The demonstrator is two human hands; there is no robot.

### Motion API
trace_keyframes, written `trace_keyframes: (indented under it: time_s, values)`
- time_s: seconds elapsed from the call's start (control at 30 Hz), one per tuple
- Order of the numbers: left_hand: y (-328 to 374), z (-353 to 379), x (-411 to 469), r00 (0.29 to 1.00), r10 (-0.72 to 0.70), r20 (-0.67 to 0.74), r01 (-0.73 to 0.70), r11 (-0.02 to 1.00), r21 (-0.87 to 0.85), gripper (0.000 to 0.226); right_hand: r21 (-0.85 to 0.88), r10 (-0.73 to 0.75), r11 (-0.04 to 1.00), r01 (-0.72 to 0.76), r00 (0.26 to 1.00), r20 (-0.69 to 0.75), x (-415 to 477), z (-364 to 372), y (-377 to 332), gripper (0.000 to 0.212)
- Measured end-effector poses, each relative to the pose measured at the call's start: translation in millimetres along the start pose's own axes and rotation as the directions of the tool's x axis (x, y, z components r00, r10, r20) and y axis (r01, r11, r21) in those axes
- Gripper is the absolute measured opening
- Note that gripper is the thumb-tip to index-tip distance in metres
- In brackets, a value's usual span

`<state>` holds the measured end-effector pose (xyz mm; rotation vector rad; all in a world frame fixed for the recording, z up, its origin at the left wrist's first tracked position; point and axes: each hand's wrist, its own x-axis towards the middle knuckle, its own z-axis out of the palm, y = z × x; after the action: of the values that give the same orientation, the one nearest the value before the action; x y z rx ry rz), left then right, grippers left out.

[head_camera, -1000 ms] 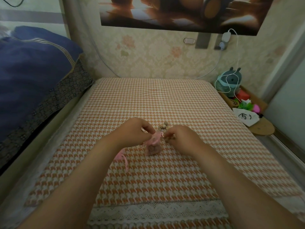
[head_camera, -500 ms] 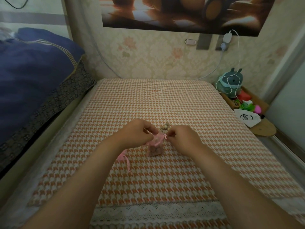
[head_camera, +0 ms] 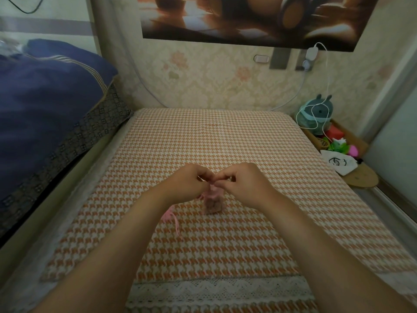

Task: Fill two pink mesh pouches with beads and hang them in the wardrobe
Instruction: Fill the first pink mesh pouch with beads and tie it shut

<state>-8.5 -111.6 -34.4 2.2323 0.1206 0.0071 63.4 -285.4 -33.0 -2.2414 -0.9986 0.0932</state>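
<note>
Near the middle of the houndstooth cover [head_camera: 225, 136], the bead-filled pink pouch [head_camera: 213, 195] stands beneath the left hand [head_camera: 187, 182] and right hand [head_camera: 247, 182], each grip pinching its gathered top, so an uneven tug could tip it and spill beads [head_camera: 214, 207].

No words, numbers or brand names can be read anywhere in the view. The only mark is a black hand-drawn figure on the white cloth bag [head_camera: 338, 164] at the right of the frame, just beside the houndstooth mat [head_camera: 225, 136]. It looks more like a sketched face than letters, and it is too small to tell for certain.
</note>
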Motion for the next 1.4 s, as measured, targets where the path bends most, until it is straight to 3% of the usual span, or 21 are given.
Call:
trace_keyframes:
  time_s: [0.1,0.23,0.37,0.47,0.57,0.63,0.8,1.03,1.17,1.3,1.33,1.4]
  values:
    - [0.3,-0.8,-1.0,1.0,-0.01,-0.004,0.01,1.0,-0.002,0.027,-0.06,-0.006,0.998,0.008,1.0,0.025,-1.2,-1.6,0.0,0.02]
    - [0.5,-0.8,-1.3,1.0,-0.014,-0.006,0.014,1.0,-0.018,0.025,-0.282,-0.109,0.953,0.109,0.994,0.014,-3.5,0.4,2.1,0.025]
    - [-1.5,-1.6,-0.6,1.0,-0.02,0.024,0.022,0.994,-0.11,0.019,-0.357,-0.143,0.919,0.17,0.985,0.102,-2.4,5.7,2.2,0.024]
    - [-4.5,-0.8,-1.3,0.992,-0.046,0.114,0.067,0.98,-0.187,0.033,-0.341,-0.093,0.929,0.142,0.983,0.158,-2.8,11.4,2.8,0.03]
    - [-10.1,3.7,-2.0,0.983,-0.037,0.179,0.046,0.998,-0.042,0.053,-0.346,-0.061,0.931,0.117,0.984,0.169,-3.6,13.0,3.5,0.03]
    - [-11.2,6.9,-1.1,0.988,-0.029,0.15,0.027,1.0,0.012,0.056,-0.332,-0.064,0.937,0.112,0.986,0.152,-3.4,12.3,4.3,0.03]
    - [-12.9,5.4,1.8,0.998,0.002,0.059,-0.005,0.999,0.037,0.048,-0.246,-0.12,0.959,0.141,0.988,0.098,-3.7,14.4,9.4,0.024]
    - [-14.5,4.3,0.7,0.997,0.047,0.059,-0.05,0.998,0.044,0.036,-0.257,-0.063,0.961,0.104,0.985,0.162,-1.6,15.3,9.2,0.022]
    - [-12.3,4.6,0.4,0.997,0.071,0.022,-0.072,0.996,0.053,0.032,-0.067,0.012,0.998,-0.005,0.994,0.107,-4.6,5.8,10.4,0.012]
    - [-13.5,4.0,1.5,0.998,0.068,0.012,-0.068,0.993,0.096,0.028,-0.027,0.088,0.996,-0.084,0.985,0.146,-6.0,-4.5,16.9,0.047]
    - [-14.5,4.0,1.9,0.998,0.062,0.009,-0.063,0.994,0.084,0.028,-0.041,0.095,0.995,-0.09,0.982,0.162,-6.3,-4.4,17.3,0.049]
    - [-16.0,3.7,2.0,0.998,0.059,0.006,-0.06,0.996,0.064,0.029,-0.078,0.095,0.993,-0.083,0.981,0.17,-6.6,-2.5,17.9,0.033]
